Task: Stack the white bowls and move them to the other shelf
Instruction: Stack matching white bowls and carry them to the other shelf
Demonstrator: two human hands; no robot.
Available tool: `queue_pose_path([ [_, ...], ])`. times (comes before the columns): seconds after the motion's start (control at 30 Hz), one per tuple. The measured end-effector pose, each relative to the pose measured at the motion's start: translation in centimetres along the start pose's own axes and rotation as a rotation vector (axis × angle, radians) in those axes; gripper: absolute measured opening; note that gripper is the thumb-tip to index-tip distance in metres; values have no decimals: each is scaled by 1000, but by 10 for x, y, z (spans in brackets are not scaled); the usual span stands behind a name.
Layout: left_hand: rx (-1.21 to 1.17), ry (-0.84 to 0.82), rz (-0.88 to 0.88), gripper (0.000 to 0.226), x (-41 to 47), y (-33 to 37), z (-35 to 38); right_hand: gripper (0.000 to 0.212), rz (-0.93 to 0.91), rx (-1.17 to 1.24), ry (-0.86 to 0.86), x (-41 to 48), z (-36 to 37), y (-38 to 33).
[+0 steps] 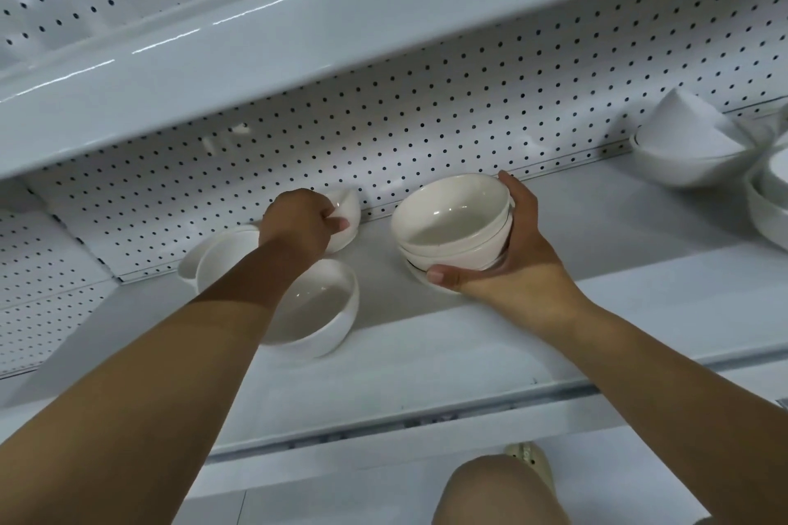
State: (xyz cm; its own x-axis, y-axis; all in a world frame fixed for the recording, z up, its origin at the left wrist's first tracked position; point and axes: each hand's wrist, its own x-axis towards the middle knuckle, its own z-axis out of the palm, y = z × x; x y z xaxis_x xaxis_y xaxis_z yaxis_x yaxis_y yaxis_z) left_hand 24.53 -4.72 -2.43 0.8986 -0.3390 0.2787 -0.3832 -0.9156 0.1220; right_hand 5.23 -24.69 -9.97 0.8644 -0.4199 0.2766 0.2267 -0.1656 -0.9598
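White ceramic fills the right hand (511, 256): a small stack of bowls (452, 222), nested and tipped a little toward the camera, sits on the shelf (597, 234) with the thumb pressed against its near lower edge and the fingers wrapped round the far side, so the hand is clamped on the stack. I cannot tell whether the bottom rim rests fully on the shelf or is slightly raised.

To the left of the stack, well apart from it, the left hand (298, 226) grips a tilted bowl (346, 211) by its rim, fingers curled over the edge. That bowl stands on its side close to the pegboard back (426, 119).

Under the left forearm lies a loose bowl (317, 305), upright and open, nearer the shelf's front. Behind the forearm, further left, a rear bowl (221, 256) shows, with another rim just beside it, partly hidden by the arm. The forearm crosses over both, between the camera and them.

At the far right of the same shelf stand larger bowls (690, 149), stacked, with more at the picture's edge. An upper shelf (298, 55) overhangs everything. Below, a knee (499, 490) and a pale shoe (526, 456) show.
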Motion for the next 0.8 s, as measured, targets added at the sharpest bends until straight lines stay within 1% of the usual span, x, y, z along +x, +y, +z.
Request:
queue_pose_path([
  [0.1, -100, 74, 41, 52, -6, -3, -2, 129, 9, 4, -5, 0, -2, -2],
  [0.23, -258, 198, 128, 47, -13, -3, -14, 127, 13, 14, 12, 1, -3, -3],
  [0.27, -276, 229, 171, 44, -16, -1, -18, 125, 12, 19, 14, 1, -2, -3],
  [0.37, -342, 376, 281, 18, -31, 9, -29, 125, 4, 8, 12, 2, -2, 0],
  [0.43, -389, 469, 364, 20, -45, 19, -36, 124, 3, -2, 17, 2, -3, -1],
  [0.47, -384, 491, 411, 22, -51, 23, -39, 124, -3, -8, 16, 1, -3, -2],
  [0.6, -337, 524, 574, 23, -62, 34, -46, 121, -17, -27, 15, -1, -4, -4],
  [0.7, -332, 546, 644, 23, -69, 42, -44, 118, -12, -23, 13, -1, -5, -3],
  [0.8, -330, 504, 700, 20, -76, 48, -38, 115, 4, -6, 0, -2, -5, -4],
])
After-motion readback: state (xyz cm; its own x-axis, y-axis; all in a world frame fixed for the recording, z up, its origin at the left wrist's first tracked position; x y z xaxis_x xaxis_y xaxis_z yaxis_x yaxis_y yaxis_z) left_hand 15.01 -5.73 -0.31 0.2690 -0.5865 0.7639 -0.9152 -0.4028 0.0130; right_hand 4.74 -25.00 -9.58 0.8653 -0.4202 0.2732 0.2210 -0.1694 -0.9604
